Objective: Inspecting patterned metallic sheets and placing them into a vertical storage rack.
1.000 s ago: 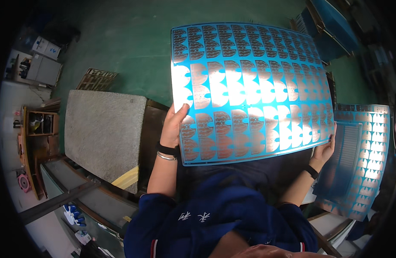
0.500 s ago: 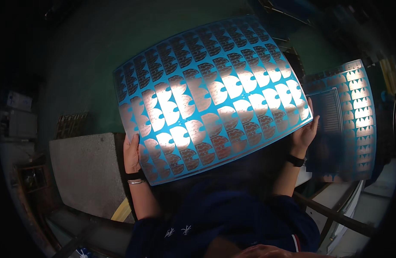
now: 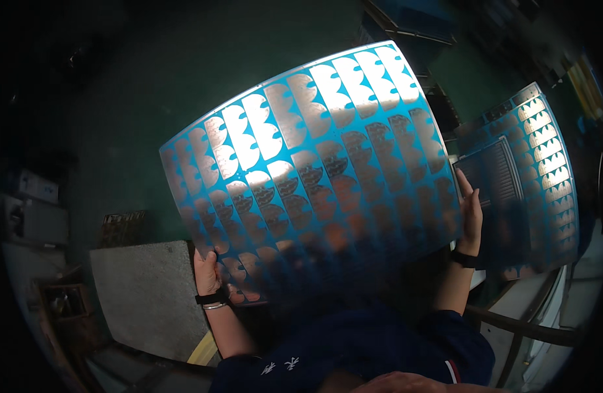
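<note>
A large blue circuit-board panel (image 3: 301, 157) with rows of coppery, scallop-edged pads is held up in front of me, tilted. Light glares off its far rows, while the near part lies in shadow against my dark clothes. At its near left edge my left hand (image 3: 208, 274) is closed, with the thumb on the top face. My right hand (image 3: 470, 219) grips the right edge, its fingers pointing up along the side. Whatever the hands touch beneath the panel is hidden.
Similar blue panels (image 3: 551, 170) stand at the right, with a dark ribbed part (image 3: 494, 171) in front of them. A rough grey block (image 3: 147, 295) is at the left, near a yellow strip (image 3: 203, 348). Behind it is a slatted rack (image 3: 121, 227) on the green floor.
The panel has tilted, its near edge dropping toward my body, and the glare has moved to its far rows. Both hands have moved lower in the view, still gripping it.
</note>
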The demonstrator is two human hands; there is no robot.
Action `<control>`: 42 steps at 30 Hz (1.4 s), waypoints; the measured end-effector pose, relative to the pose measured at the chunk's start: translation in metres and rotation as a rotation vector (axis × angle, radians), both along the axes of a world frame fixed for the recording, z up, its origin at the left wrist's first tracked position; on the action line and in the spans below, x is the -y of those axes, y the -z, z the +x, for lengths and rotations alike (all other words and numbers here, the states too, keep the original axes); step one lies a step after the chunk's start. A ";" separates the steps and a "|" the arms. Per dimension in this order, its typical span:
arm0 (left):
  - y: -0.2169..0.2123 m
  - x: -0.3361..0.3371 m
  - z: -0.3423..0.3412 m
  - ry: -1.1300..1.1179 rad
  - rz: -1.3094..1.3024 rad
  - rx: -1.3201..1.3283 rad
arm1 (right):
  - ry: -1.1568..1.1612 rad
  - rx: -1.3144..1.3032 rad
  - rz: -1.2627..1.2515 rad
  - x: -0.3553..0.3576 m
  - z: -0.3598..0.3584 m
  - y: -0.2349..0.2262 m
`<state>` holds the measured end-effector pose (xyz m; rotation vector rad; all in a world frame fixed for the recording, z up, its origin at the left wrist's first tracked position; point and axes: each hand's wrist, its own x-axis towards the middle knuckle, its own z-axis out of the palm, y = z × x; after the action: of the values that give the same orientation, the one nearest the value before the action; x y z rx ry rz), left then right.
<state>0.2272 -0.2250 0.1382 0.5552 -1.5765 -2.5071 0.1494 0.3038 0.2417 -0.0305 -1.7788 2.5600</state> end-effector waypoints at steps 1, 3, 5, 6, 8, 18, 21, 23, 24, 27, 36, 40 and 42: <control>-0.001 0.007 0.004 0.046 0.031 0.039 | -0.003 -0.014 -0.004 -0.003 0.002 0.001; -0.006 0.006 0.005 0.069 0.018 0.024 | -0.012 0.164 0.235 -0.009 0.001 0.005; -0.010 0.007 0.006 0.091 -0.053 0.028 | -0.066 0.172 0.264 -0.010 -0.007 0.000; -0.012 0.008 0.006 0.086 -0.058 0.023 | -0.119 0.191 0.296 -0.005 -0.011 -0.005; -0.019 0.003 0.005 0.150 -0.051 0.038 | -0.046 0.195 0.376 0.003 -0.014 -0.013; -0.026 -0.010 -0.007 0.180 -0.075 0.033 | 0.250 0.094 0.373 0.003 -0.021 0.010; -0.024 -0.010 -0.011 0.237 -0.097 0.067 | 0.232 0.100 0.381 0.007 -0.018 0.004; -0.023 -0.012 -0.008 0.172 -0.099 0.022 | 0.273 0.081 0.376 0.008 -0.021 0.007; -0.025 -0.012 -0.009 0.173 -0.083 0.009 | 0.268 0.040 0.358 0.010 -0.022 0.007; -0.020 -0.006 -0.002 0.189 -0.109 0.080 | 0.322 -0.003 0.349 0.017 -0.024 0.002; -0.018 -0.003 -0.015 -0.022 0.003 -0.258 | 0.169 -0.046 0.242 -0.006 -0.019 -0.009; -0.031 -0.018 -0.031 -0.088 -0.185 -0.382 | 0.155 -0.412 0.090 -0.029 -0.042 0.005; -0.026 -0.019 -0.046 0.000 -0.281 -0.653 | 0.504 -0.245 0.087 -0.010 -0.051 -0.004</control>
<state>0.1812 -0.2064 0.1639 -0.2770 -1.5863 -2.0811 0.0980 0.3139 0.2459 -0.1369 -1.5488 2.0381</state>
